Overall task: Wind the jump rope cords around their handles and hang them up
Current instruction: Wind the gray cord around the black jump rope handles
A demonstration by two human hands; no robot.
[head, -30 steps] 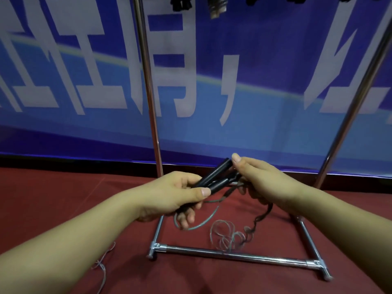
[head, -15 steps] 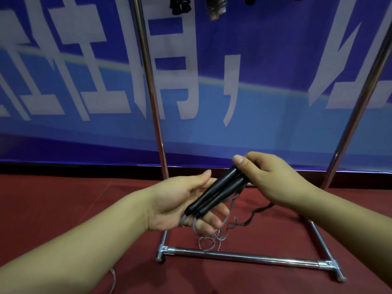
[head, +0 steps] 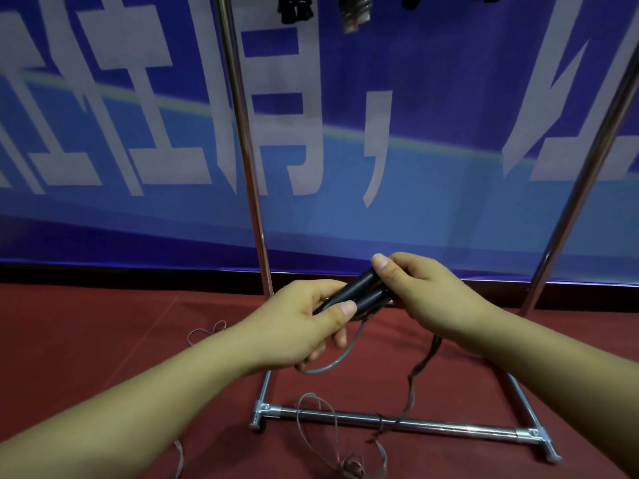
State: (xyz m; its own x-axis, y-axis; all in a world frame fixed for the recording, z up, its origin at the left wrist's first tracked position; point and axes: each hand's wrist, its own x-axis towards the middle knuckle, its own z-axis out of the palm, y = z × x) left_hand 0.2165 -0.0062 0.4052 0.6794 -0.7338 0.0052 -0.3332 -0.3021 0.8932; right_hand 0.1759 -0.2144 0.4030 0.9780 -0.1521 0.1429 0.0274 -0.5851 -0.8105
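Black handles [head: 359, 294], paired, are gripped by left hand [head: 304, 326] at the near end and right hand [head: 425, 299] at the far end; cord [head: 340, 354] trails, apparently loose, over the rack base bar [head: 432, 425].

Red floor [head: 103, 340] (rack base [head: 397, 422], loose cord [head: 332, 426])
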